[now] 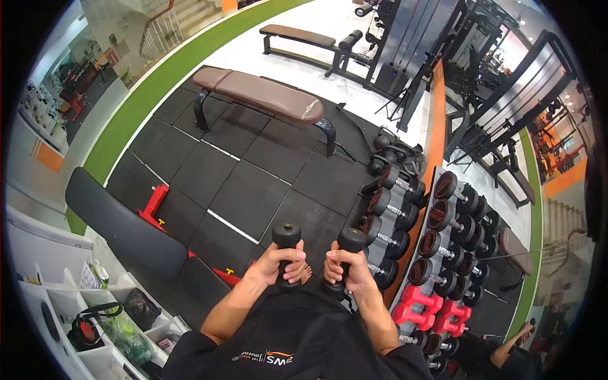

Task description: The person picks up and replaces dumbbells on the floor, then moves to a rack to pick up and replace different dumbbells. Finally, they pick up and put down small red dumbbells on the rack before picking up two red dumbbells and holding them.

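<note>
Two small black dumbbells are held upright, side by side, in front of my dark shirt. My left hand (282,263) is closed around the handle of the left dumbbell (286,235), whose round head rises above my thumb. My right hand (348,266) wraps the handle of the right dumbbell (352,239) in the same way. A gap separates the two dumbbells. Their lower ends show beneath my fingers, close to the shirt. Both forearms reach forward with the elbows bent.
A dumbbell rack (384,221) stands at my right beside a mirror (443,177), with pink dumbbells (420,301) reflected or nearby. A brown bench (259,95) is ahead. To the left are a black padded bench (120,218) with red parts and white cubbies (104,297) holding bags.
</note>
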Motion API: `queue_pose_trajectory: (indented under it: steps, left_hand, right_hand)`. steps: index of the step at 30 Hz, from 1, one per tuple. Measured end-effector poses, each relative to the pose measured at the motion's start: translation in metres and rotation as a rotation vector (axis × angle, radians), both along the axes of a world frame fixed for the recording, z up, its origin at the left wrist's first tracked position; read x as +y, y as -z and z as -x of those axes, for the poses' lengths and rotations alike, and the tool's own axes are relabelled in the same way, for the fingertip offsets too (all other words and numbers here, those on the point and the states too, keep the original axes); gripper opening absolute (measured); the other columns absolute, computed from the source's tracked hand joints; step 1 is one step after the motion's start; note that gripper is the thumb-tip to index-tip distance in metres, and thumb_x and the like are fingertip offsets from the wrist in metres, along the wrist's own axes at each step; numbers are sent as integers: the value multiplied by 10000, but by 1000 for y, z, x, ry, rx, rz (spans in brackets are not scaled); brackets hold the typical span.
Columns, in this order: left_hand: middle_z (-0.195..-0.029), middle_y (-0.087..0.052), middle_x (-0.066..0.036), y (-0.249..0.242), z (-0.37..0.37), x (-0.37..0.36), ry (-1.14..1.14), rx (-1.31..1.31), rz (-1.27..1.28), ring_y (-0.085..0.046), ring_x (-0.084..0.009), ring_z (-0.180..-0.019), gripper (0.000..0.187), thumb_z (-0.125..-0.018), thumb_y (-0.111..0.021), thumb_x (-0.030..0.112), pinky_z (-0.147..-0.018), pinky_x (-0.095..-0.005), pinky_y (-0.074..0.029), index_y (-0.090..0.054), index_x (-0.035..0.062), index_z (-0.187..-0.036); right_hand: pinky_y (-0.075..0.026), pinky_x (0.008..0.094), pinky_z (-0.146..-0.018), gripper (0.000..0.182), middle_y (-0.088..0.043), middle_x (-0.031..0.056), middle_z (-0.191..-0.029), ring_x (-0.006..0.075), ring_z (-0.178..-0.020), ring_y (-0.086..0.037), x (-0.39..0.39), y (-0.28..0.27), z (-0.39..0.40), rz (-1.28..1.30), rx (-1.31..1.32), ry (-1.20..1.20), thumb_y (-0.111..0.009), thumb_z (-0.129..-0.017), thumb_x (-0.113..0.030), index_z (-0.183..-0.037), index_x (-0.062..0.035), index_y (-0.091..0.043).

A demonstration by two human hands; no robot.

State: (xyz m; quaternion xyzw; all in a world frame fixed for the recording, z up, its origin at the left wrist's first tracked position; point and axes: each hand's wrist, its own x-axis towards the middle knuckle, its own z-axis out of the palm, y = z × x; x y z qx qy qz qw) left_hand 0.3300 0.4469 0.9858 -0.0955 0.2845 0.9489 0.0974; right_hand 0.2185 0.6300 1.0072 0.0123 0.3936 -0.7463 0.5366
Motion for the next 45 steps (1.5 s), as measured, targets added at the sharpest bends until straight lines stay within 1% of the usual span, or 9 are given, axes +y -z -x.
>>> queue_pose_trajectory:
  steps: [5,11,15,20,23,27,32,38,45]
  left_hand:
    - [-502,-395,-34,-3,10,-6,-32,-43,27,-399,-146,-384,220,-858,-593,81,-399,-317,-366,-437,79,-703]
    - [-503,-394,-29,5,34,-23,-22,1,-44,-404,-142,-386,210,-859,-587,77,-405,-312,-368,-439,82,-711]
    - [-503,-395,-26,12,48,-38,-4,25,8,-409,-137,-389,204,-870,-578,76,-407,-309,-372,-442,81,-718]
    - [-508,-402,-22,18,70,-82,-19,77,-43,-412,-132,-391,209,-889,-571,85,-408,-305,-377,-446,81,-721]
    - [-511,-415,-22,20,77,-115,-58,60,-85,-425,-134,-393,213,-881,-610,110,-403,-305,-380,-468,73,-726]
    - [-503,-413,-22,22,78,-160,-99,84,-59,-427,-134,-391,225,-867,-629,102,-399,-303,-377,-468,75,-712]
    - [-500,-411,-21,20,77,-218,-158,57,-43,-424,-134,-391,229,-852,-647,106,-395,-303,-370,-471,82,-707]
    - [-500,-412,-24,25,67,-273,-306,55,-69,-420,-134,-390,242,-856,-635,107,-393,-304,-366,-457,84,-694]
    - [-504,-413,-26,35,68,-310,-356,29,-108,-424,-136,-393,242,-878,-599,90,-399,-309,-372,-444,83,-693]
  right_hand:
    - [-355,303,-405,256,-435,48,-504,153,-379,-416,-6,6,19,20,-20,-49,-632,-843,-56,-658,-73,-456]
    - [-360,312,-399,272,-421,43,-490,153,-366,-404,-26,-1,39,-27,0,-67,-618,-834,-72,-633,-87,-435]
    - [-362,316,-396,267,-417,41,-482,152,-361,-402,-46,5,54,-26,18,-82,-608,-829,-72,-629,-91,-433]
    - [-366,315,-398,255,-416,35,-483,150,-362,-400,-94,5,74,-31,24,-97,-608,-832,-67,-640,-90,-441]
    - [-368,314,-402,259,-415,32,-484,148,-365,-400,-128,4,85,-40,31,-108,-613,-830,-67,-640,-92,-438]
    - [-370,315,-407,265,-414,34,-486,149,-371,-405,-178,2,94,-89,61,-123,-620,-826,-70,-639,-95,-434]
    - [-368,321,-438,264,-434,45,-507,162,-405,-440,-238,10,103,-26,32,-183,-635,-847,-74,-660,-75,-448]
    - [-369,321,-447,257,-429,51,-506,167,-404,-433,-304,12,108,-9,8,-236,-628,-834,-83,-654,-67,-446]
    - [-371,322,-439,236,-422,47,-509,165,-403,-426,-342,17,124,-28,-12,-246,-622,-831,-76,-670,-68,-450]
